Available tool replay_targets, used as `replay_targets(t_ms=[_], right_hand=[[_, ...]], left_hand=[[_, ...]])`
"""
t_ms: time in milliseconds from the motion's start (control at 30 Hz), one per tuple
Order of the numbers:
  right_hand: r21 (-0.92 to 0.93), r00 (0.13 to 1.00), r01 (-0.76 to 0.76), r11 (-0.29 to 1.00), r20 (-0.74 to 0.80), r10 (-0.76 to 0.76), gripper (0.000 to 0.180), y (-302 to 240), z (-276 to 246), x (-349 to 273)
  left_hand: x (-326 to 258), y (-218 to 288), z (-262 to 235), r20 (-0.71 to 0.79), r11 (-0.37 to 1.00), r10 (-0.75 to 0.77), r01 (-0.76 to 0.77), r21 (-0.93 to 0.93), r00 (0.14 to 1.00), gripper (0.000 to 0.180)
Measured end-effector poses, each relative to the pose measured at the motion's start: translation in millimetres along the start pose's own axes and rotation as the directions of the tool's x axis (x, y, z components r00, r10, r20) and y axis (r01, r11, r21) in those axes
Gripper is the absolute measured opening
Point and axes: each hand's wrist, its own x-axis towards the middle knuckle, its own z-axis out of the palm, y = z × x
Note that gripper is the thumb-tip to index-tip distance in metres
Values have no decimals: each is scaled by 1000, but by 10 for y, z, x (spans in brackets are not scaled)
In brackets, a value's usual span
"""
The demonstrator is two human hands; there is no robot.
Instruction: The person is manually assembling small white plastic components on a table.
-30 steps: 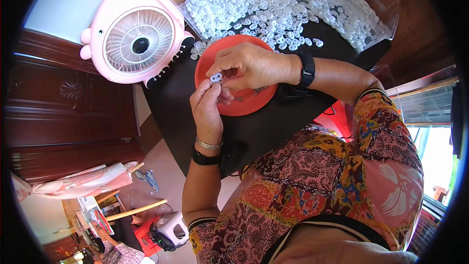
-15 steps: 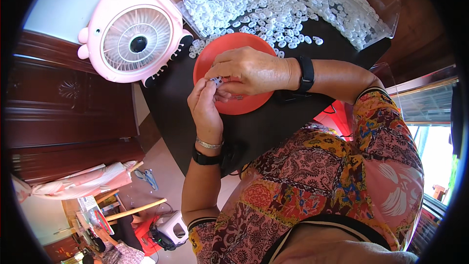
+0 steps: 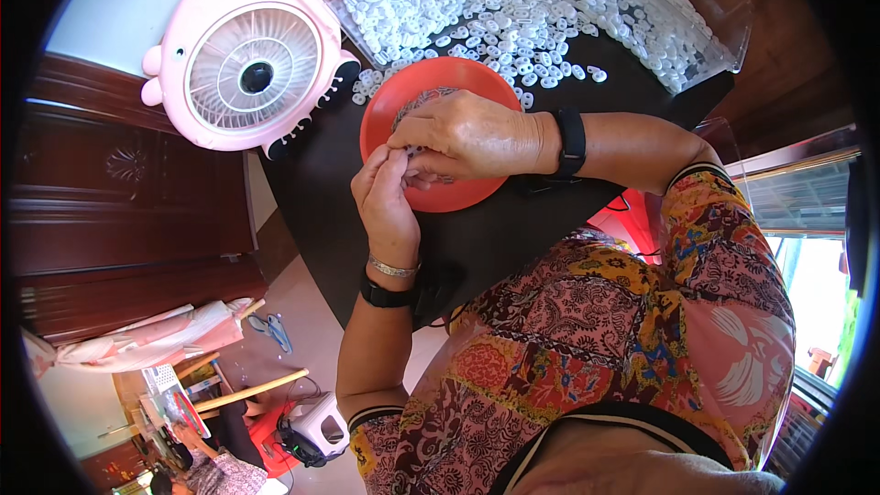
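Observation:
Both of my hands meet over a round red bowl point(image 3: 477, 192) on the dark table. Small grey metal-looking pieces point(image 3: 423, 103) lie in the bowl, partly covered by my right hand. The fingertips of my left hand point(image 3: 385, 202) pinch a small whitish plastic piece with dark spots point(image 3: 412, 151), mostly hidden now. My right hand point(image 3: 467, 133) comes in from the right with bent fingers closed at the same piece. Exactly how its fingertips touch the piece is hidden.
Behind the bowl a big heap of small white oval two-holed plastic pieces point(image 3: 440, 0) spills onto the black table point(image 3: 513, 238). More fill a clear bin point(image 3: 724, 46) at the back right. A pink animal-shaped fan point(image 3: 229, 142) stands at the left.
My hands stay together over the bowl, their fingers slightly shifted. The spotted piece is more covered than before, and more grey pieces show in the bowl's far part.

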Motion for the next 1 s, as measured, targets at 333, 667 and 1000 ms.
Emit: replay_targets(t_ms=[333,667,1000], right_hand=[[30,998,63,998,-12,-62,16,-11,-66,1],[60,999,14,998,41,-16,13,-143,-324,160],[-737,886,-204,644,-419,-200,19,71,-1937,82]], left_hand=[[-55,76,105,-42,998,6,-9,-62,999,26],[-33,120,125,-83,996,80,-83,-41,993,26],[-43,156,91,-61,992,124,-125,-4,990,24]])
